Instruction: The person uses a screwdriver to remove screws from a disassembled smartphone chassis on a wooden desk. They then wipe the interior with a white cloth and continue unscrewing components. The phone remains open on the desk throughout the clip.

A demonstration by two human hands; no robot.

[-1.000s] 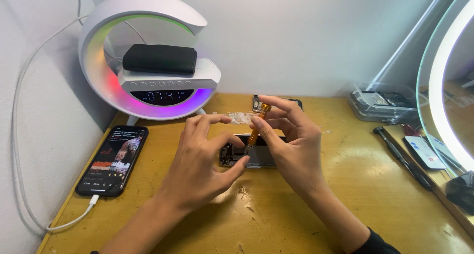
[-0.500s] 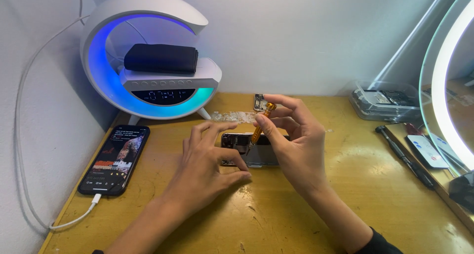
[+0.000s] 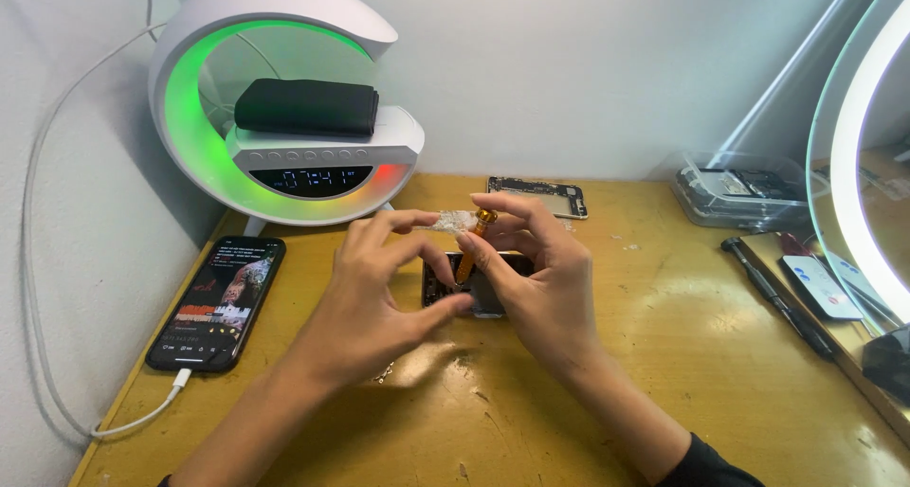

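So we've got both hands over the middle of the yellow wooden desk point(image 3: 664, 373), working on an opened phone point(image 3: 474, 288) that lies flat right under them, mostly covered by our fingers. Our right hand point(image 3: 540, 279) has its fingers closed around a small gold-handled screwdriver point(image 3: 471, 245), holding it nearly upright with the tip pointing down into the phone and the gold end sticking up at about 12 o'clock. Our left hand point(image 3: 379, 293) comes in from 7 o'clock with thumb and forefinger curled toward each other; the thumb tip rests at the phone's near edge, and the forefinger reaches up next to a small crumpled whitish scrap point(image 3: 455, 222) just beside the screwdriver's top. We can't tell if the left fingers are actually pinching that scrap or only touching it. Out at 12 o'clock from the hands, a bare phone frame point(image 3: 537, 196) lies flat near the wall. At 10 o'clock stands a white ring-shaped lamp clock point(image 3: 284, 99) glowing green, with a black pouch point(image 3: 308, 106) lying on its shelf. At 9 o'clock a black smartphone point(image 3: 220, 302) lies with its screen lit and a white cable point(image 3: 142, 416) plugged into its near end. Over at 3 o'clock there's a black tool point(image 3: 777, 297) lying on the desk, and a clear plastic box point(image 3: 739, 189) at 2 o'clock.
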